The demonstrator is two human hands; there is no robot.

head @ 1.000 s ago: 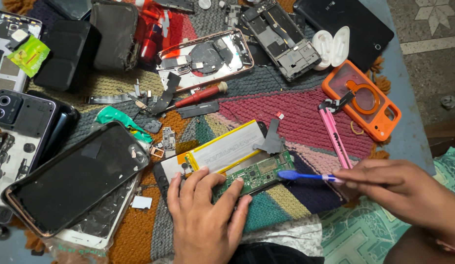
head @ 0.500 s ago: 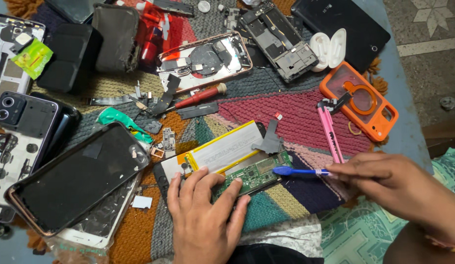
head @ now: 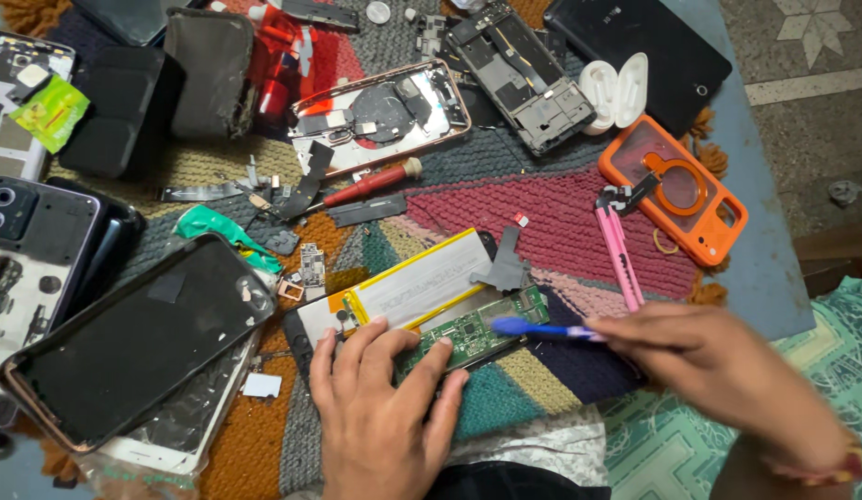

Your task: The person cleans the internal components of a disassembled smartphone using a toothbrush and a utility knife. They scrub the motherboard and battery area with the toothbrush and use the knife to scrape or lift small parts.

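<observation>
L hand (head: 380, 417) at 6 o'clock, fingers spread flat, pinning opened phone (head: 422, 301): green circuit board, pale flat battery. R hand (head: 727, 370) at 4 o'clock pinches blue brush (head: 542, 329), tip on board. Woven rug (head: 561, 204). Orange case (head: 676, 190) at 2 o'clock.

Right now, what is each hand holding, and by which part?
The right hand holds a blue tool by its rear end, tip free. The left hand grips nothing; its fingers press flat on the opened phone.

- 2 hands: left hand (head: 380, 421), right hand (head: 718, 370)
- 1 blue tool (head: 542, 329)
- 1 green circuit board (head: 473, 331)
- 1 pink cutter (head: 620, 257)
- 1 orange phone case (head: 674, 188)
- 1 red screwdriver (head: 371, 185)
- 1 white earbud case (head: 616, 90)
</observation>
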